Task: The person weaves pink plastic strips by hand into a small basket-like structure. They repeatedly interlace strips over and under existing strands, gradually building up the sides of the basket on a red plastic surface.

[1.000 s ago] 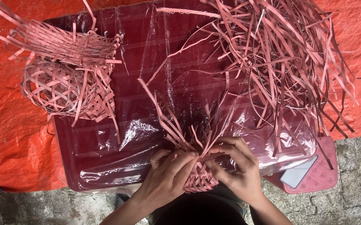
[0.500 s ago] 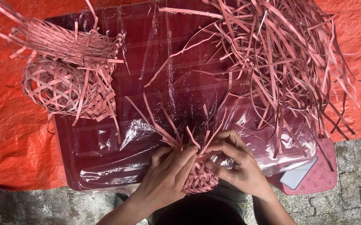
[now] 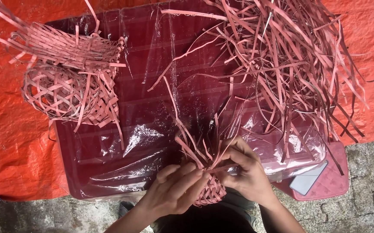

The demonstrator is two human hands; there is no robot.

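My left hand (image 3: 174,190) cups a small, partly woven pink basket (image 3: 210,192) at the near edge of a maroon mat wrapped in clear plastic (image 3: 122,142). Against the basket's right side, my right hand (image 3: 247,172) pinches one of the loose pink strips (image 3: 187,142) that stick up from its rim. Most of the basket's body is hidden by my fingers.
A big pile of loose pink strips (image 3: 290,64) lies at the back right. Woven pink baskets (image 3: 66,82) sit at the back left. A phone (image 3: 308,178) rests on the mat's right corner. Orange tarp (image 3: 10,142) lies under the mat, stone paving (image 3: 368,190) in front.
The long strips standing up from the small basket have swung from leaning left to more upright. Both hands have shifted slightly on the basket's rim.
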